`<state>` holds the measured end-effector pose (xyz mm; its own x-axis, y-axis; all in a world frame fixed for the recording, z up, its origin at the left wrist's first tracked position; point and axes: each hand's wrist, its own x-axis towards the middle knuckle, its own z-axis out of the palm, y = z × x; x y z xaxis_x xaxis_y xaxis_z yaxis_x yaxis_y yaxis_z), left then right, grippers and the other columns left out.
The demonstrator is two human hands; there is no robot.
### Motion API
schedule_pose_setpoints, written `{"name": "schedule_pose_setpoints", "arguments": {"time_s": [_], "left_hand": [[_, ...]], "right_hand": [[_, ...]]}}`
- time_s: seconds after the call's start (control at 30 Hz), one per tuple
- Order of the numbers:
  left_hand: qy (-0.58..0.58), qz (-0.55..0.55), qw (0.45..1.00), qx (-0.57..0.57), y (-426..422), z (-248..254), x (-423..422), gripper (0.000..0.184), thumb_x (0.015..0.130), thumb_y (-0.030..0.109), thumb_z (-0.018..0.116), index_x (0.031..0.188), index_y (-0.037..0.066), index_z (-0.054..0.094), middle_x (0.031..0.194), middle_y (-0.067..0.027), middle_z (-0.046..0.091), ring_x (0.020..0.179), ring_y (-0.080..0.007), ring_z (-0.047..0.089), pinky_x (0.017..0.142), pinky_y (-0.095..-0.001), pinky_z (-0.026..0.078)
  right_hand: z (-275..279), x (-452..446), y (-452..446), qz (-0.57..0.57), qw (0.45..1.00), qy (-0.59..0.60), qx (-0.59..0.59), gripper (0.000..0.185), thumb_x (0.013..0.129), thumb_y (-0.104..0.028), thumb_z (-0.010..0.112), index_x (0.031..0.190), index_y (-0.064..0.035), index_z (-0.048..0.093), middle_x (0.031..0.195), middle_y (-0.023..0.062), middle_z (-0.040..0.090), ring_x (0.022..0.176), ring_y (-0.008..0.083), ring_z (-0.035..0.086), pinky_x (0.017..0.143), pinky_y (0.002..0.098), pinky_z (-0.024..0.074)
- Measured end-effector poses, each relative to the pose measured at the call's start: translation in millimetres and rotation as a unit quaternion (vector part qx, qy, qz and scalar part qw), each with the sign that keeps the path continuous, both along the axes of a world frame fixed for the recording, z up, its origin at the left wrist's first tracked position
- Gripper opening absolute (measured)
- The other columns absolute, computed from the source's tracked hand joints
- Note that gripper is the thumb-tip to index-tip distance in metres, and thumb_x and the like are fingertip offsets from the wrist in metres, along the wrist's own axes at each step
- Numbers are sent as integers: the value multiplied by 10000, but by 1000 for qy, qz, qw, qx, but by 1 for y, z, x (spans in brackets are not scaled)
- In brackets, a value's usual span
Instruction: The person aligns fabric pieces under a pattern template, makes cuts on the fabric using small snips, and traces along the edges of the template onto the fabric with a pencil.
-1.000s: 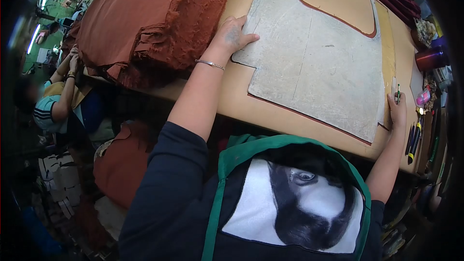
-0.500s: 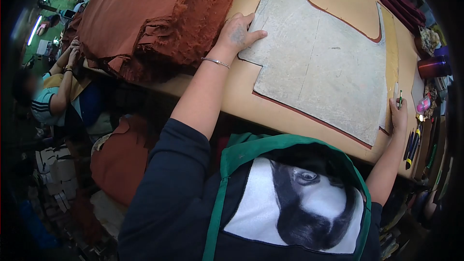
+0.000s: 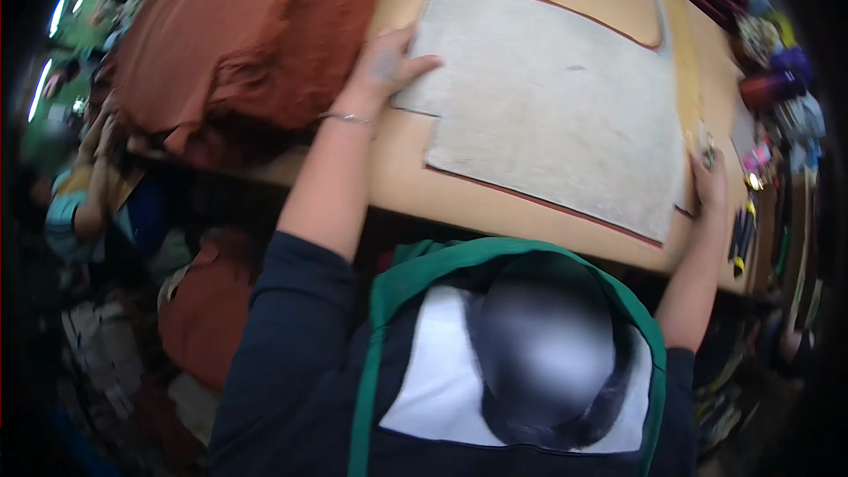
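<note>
In the head view, clock directions are read from the middle of the grey sheet [image 3: 548,106]. It is laid flat on the tan table [image 3: 393,185], over a rust-red layer [image 3: 548,207] whose edge is shown from five to seven o'clock and around the cutout. At nine to ten o'clock, the sheet's edge is touched by the left hand [image 3: 389,68]; its thumb is held wide of the other fingers, which are partly blurred. At four o'clock, a slim green implement [image 3: 709,154] is held upright between the narrowed fingers of the right hand [image 3: 707,180], beside the sheet's edge. A yellow strip [image 3: 685,71] is placed along three o'clock. At nine o'clock, a rust-red stack [image 3: 256,26] is piled beside the left forearm. Yellow-and-black tools [image 3: 744,238] are laid at four o'clock, beyond the right hand. A co-worker [image 3: 75,208] is seen between eight and nine o'clock.
</note>
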<state>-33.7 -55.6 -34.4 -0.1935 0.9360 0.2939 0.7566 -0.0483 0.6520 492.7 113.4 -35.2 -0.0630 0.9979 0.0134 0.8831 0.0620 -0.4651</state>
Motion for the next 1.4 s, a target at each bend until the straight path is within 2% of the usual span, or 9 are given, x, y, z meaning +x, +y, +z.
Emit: {"name": "schedule_pose_setpoints", "arguments": {"time_s": [0.07, 0.2, 0.23, 0.3, 0.6, 0.8, 1.0, 1.13, 1.4], "left_hand": [[-41, -19, 999, -12, -2, 11, 3, 350, 617, 186, 754, 804, -26, 549, 695, -107, 521, 638, -170, 469, 581, -311, 411], [-52, -64, 996, -23, -5, 29, 19, 354, 706, 135, 660, 999, -38, 563, 888, -131, 604, 773, -196, 551, 697, -303, 434], [48, -24, 999, 2, -5, 24, 18, 443, 704, 150, 666, 1092, -19, 534, 850, -108, 578, 772, -179, 502, 705, -285, 409], [48, 11, 997, -61, -1, 16, 8, 548, 714, 198, 678, 1197, 32, 479, 716, -20, 399, 681, -141, 367, 653, -244, 359], [-58, 34, 988, -138, 0, 10, 1, 589, 737, 237, 678, 1240, 48, 438, 798, 9, 364, 682, -93, 395, 650, -209, 394], [-4, 48, 990, -130, -1, 11, 2, 580, 738, 205, 677, 1240, 43, 436, 817, 6, 372, 685, -87, 412, 654, -209, 403], [-71, -33, 996, -37, -2, 8, 6, 569, 698, 158, 702, 1187, -8, 466, 810, -43, 466, 703, -141, 443, 656, -248, 413], [5, 31, 999, -29, -4, 4, 5, 627, 649, 194, 734, 1176, -20, 469, 758, -68, 468, 689, -171, 448, 645, -275, 412], [51, 57, 993, -93, -7, 24, 16, 626, 650, 275, 706, 1197, 73, 479, 773, -123, 480, 737, -243, 488, 712, -326, 419]], "right_hand": [[3, -10, -2, -16, 1000, 17, -15, 538, 726, -311, 648, 1096, 31, 460, 1021, 225, 561, 975, 324, 543, 800, 382, 430], [45, -30, -31, 2, 1000, -28, -5, 557, 674, -306, 679, 1088, 7, 479, 1010, 211, 563, 969, 304, 541, 830, 357, 416], [44, -24, -26, 21, 998, -6, -51, 553, 662, -303, 689, 1083, -9, 481, 1005, 206, 567, 953, 294, 549, 822, 352, 420], [46, -18, -24, 31, 996, 23, -85, 591, 637, -308, 722, 1089, -20, 474, 1009, 200, 569, 948, 291, 551, 814, 350, 424], [42, -15, -28, 37, 994, 72, -78, 521, 654, -252, 734, 1040, -13, 477, 830, 121, 572, 781, 199, 546, 701, 300, 425], [40, -14, -29, 43, 994, 71, -67, 495, 649, -234, 735, 1008, -16, 472, 810, 115, 555, 765, 196, 528, 682, 300, 422], [41, -16, -31, 48, 996, 57, -48, 485, 641, -226, 737, 985, -33, 453, 753, 117, 518, 711, 210, 505, 649, 319, 417], [44, -16, -30, 55, 993, 78, -63, 497, 623, -188, 744, 976, -10, 442, 767, 117, 528, 717, 212, 518, 648, 322, 423], [39, -15, -28, 54, 992, 97, -64, 415, 643, -140, 723, 918, -27, 433, 658, 27, 410, 608, 139, 413, 561, 276, 383]]}}
